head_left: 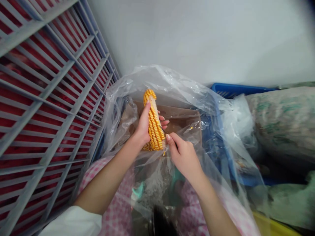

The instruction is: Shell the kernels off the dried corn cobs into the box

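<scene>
My left hand (142, 127) is wrapped round a yellow corn cob (154, 124), held upright over a cardboard box (183, 119) lined with clear plastic. A strip of bare white cob shows along its right side near the top. My right hand (182, 154) is closed in a pinch on a thin dark pointed tool (162, 129) whose tip touches the kernels on the cob's right side. Both forearms reach up from the bottom of the view, over pink checked cloth on my lap.
A grey plastic crate wall (49, 98) with red contents behind it fills the left. The clear plastic sheet (172, 85) drapes over the box and a blue basket (233, 90). Filled sacks (283, 121) lie at right; a yellow edge (273, 226) is at bottom right.
</scene>
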`<state>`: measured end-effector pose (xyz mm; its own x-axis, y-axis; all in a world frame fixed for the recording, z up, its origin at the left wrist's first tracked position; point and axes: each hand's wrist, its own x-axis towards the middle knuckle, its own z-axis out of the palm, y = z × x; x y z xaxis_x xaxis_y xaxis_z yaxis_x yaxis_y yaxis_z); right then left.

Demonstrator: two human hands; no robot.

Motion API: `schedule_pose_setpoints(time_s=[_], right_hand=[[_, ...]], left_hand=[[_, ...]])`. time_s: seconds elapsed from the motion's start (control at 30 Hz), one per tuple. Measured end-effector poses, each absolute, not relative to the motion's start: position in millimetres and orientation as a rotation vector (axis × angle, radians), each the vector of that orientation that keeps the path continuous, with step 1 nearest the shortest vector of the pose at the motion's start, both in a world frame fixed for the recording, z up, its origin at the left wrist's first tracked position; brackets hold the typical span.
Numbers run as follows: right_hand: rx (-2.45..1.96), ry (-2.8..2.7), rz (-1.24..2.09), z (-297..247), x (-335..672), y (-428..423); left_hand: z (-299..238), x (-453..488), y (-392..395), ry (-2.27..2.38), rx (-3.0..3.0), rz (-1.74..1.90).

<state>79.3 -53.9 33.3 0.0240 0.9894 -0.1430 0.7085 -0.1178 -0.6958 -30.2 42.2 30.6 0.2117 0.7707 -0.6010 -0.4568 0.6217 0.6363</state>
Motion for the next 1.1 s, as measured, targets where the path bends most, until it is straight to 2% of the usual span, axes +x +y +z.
schedule_pose_setpoints(time_s=[0.13,0.27,0.57,0.87,1.1], right_hand=[[-1.82,-1.577,0.884,34,76,-55],[-1.809,-1.657,0.819,35,71,-53],[-2.074,-2.023,0.323,44,76,-55],[-2.055,-2.122,0.314,40,69,-56],[-2.045,-2.111,0.369,36,67,-57]], left_hand=[[35,-34,47,1.087,0.414,1.141],[38,-36,46,1.08,0.454,1.246],[37,-31,41,1.093,0.636,1.272],[33,-24,30,1.163,0.748,1.277],[30,-26,30,1.2,0.583,1.161]])
